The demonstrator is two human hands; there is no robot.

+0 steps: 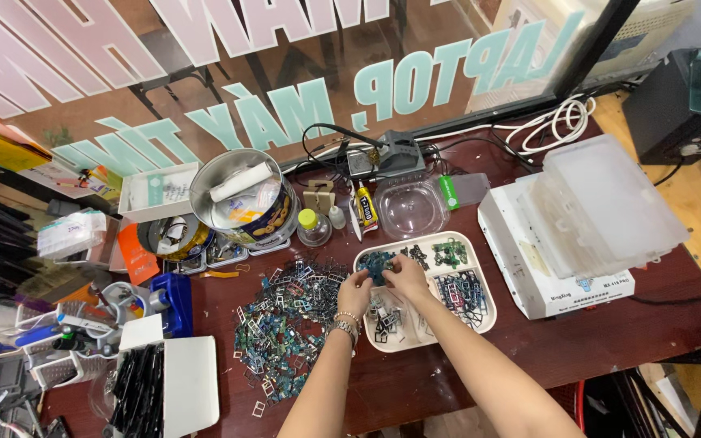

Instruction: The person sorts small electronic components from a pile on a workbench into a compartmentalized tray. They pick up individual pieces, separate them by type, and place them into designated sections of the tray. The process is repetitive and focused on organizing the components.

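1. Nearest the camera: two bare forearms reaching up over the dark red desk (448, 373), a beaded bracelet (346, 323) on the left wrist.
2. Left hand (355, 290) at the near-left rim of the white compartment tray (484, 324), fingers curled toward the other hand.
3. Right hand (406, 277) just right of it, over the tray's left half, fingertips bent inward.
4. Both hands pressed close together, pinching small blue-green metal pieces (379, 264) between the fingertips; exact grip too small to make out.
5. Those pieces held above the tray's far-left compartment, touching the little heap lying there.
6. Inside the tray: dark small frames (460, 290) in the right compartment, greenish bits (450, 254) in the far-right one, a few dark frames in the near-left one.
7. Left of the tray: a wide scatter of tiny metal frames (285, 324) spread loose on the desk.
8. Further left of the tray, near the desk's front edge: a white open box (191, 385) with black parts beside it.
9. Right of the tray: a white flat machine (545, 276) with a clear plastic organiser box (610, 203) lying on top.
10. Beyond the tray: a clear plastic bowl (410, 208), a glue tube (365, 209), a small yellow-capped bottle (312, 227).
11. Beyond and left of the tray: a round metal tin (241, 203) holding a white roll.
12. Farthest from the tray: a grey soldering station (399, 152) and coiled white cable (557, 122) against the window.
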